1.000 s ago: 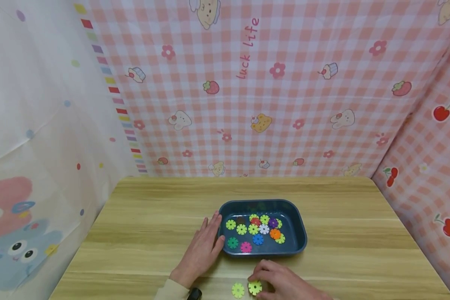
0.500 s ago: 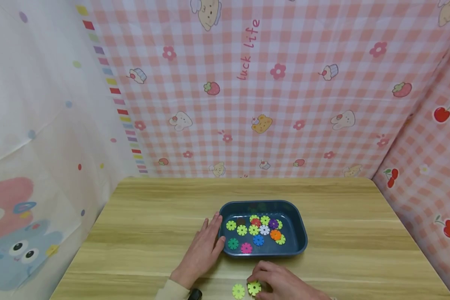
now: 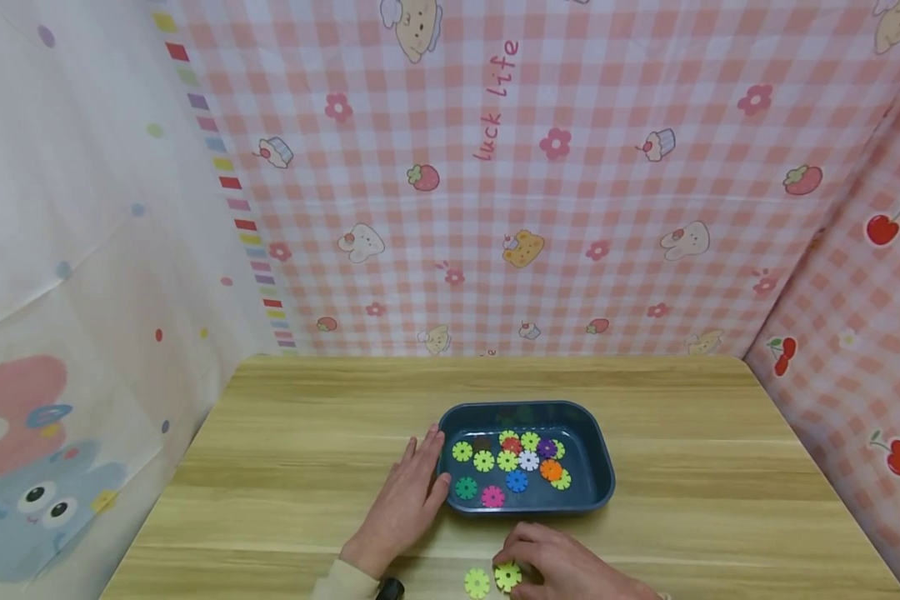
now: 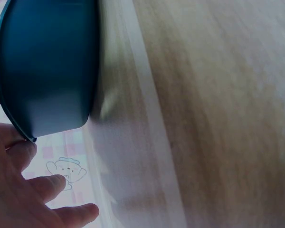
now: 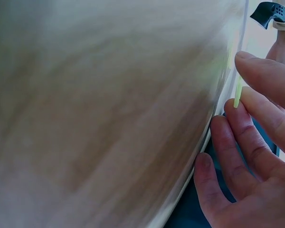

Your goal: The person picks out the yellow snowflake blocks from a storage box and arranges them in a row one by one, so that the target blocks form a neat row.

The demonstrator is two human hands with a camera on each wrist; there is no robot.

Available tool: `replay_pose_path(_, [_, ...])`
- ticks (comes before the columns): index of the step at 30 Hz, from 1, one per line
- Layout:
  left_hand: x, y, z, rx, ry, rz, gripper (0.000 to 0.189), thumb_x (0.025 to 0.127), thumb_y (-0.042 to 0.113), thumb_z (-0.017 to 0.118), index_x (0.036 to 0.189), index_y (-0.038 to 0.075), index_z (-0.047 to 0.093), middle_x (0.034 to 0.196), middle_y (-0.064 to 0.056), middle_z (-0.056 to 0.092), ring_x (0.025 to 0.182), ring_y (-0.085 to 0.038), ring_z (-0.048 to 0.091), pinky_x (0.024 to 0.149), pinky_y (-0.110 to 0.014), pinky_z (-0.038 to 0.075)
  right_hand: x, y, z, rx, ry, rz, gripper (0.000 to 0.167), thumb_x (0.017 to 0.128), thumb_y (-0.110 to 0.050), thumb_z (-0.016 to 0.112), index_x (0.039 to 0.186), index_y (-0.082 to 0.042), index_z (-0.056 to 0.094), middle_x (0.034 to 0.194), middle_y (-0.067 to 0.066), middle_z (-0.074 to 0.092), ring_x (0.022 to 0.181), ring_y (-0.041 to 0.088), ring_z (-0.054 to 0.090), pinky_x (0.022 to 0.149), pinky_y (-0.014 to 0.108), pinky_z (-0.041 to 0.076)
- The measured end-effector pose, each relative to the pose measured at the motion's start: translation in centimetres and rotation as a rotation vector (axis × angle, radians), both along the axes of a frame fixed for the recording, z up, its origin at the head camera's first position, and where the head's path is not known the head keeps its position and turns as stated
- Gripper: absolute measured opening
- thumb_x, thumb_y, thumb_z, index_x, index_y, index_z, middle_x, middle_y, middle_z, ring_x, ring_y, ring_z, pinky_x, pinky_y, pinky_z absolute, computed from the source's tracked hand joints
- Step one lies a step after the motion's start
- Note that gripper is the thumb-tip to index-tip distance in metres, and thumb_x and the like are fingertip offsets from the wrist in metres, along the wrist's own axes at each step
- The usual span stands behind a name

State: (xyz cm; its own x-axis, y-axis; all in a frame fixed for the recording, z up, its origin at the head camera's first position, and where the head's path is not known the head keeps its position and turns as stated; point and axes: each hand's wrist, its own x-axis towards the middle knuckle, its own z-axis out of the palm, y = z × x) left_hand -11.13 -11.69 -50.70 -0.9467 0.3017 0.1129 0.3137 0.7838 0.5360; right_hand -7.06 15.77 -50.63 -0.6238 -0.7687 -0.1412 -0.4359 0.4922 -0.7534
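My left hand (image 3: 402, 500) rests against the left end of a dark blue tray (image 3: 607, 475), fingers stretched along its side and thumb at the rim. In the left wrist view, some fingertips lie at the edge of the tray (image 4: 52, 71) and others reach past it. In front of the tray, my right hand (image 3: 566, 562) pinches a yellow-green snowflake disc (image 3: 507, 577) between thumb and fingers. The right wrist view shows this disc (image 5: 237, 92) edge-on at the fingertips. Just left of it, a second yellow-green snowflake disc (image 3: 477, 582) lies flat on the table.
Several loose snowflake discs lie inside the tray, among them a blue disc (image 3: 517, 481), a pink disc (image 3: 492, 497) and an orange disc (image 3: 551, 469). The wooden table (image 3: 307, 433) meets a pink checked cloth (image 3: 450, 283) at the back, with cloths at both sides.
My right hand has shifted very slightly left with its snowflake disc, closer to the disc on the table. The left hand and the tray stay where they were.
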Motion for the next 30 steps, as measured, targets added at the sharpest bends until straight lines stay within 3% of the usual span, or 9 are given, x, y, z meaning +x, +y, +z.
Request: replay_pose_path(30, [0.0,0.06,0.1,-0.008,-0.01,0.007,0.06,0.11,0.03,0.049,0.162,0.006,0.032,0.17,-0.009,0.027,0.152,-0.045,0.027,0.113,-0.071,0.032,-0.28,-0.42,-0.07,0.049,0.064,0.004,0.033,0.097,-0.036,0.073,0.128,-0.024,0.071,0.115,-0.02,0.064,0.097,-0.002,0.054,0.086,0.021,0.053])
